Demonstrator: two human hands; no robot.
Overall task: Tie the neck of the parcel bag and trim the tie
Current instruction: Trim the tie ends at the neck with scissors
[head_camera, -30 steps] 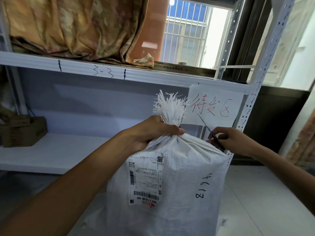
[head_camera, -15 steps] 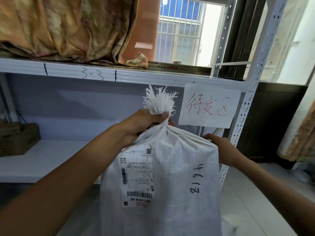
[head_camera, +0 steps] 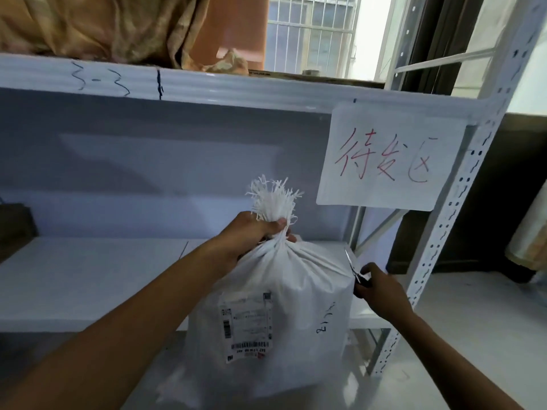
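The left hand (head_camera: 251, 236) is gripping the parcel bag (head_camera: 296, 291) by its neck, fingers (head_camera: 275, 227) clamped just below the frayed top (head_camera: 272, 199). The right hand (head_camera: 383, 290) is holding scissors (head_camera: 353, 269), fingers curled round them, beside the bag's shoulder.

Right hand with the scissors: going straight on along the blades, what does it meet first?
The right hand aims its dark-handled scissors up-left; likely the white woven parcel bag at its shoulder first, depth unclear.
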